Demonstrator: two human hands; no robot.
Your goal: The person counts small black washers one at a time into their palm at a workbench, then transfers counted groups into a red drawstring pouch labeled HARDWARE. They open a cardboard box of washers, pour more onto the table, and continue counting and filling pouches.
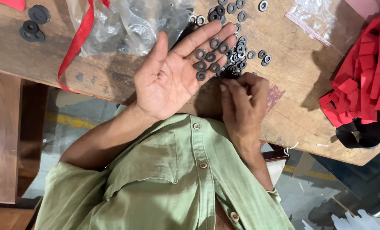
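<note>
Left grip (pixel 173 76) released: palm up, flat, mid-frame, fingers spread toward upper right, with a handful of small black washers (pixel 209 59) lying loose on the fingers (pixel 211 40). Right grip (pixel 241 102) back-up just right of it, fingertips curled down into the loose washer pile (pixel 241 53) on the bench (pixel 292 93); clenched on a washer or not, cannot tell, tips hidden. Pile sits upper centre, touching both hands. Clear plastic bag (pixel 130 25) with red strip (pixel 77 42) upper left of the palm. Larger black discs (pixel 32 23) far upper left. Second clear bag (pixel 315 19) upper right. Red foam pieces (pixel 368 72) stacked at right edge. Green shirt (pixel 168 179) fills lower frame.
</note>
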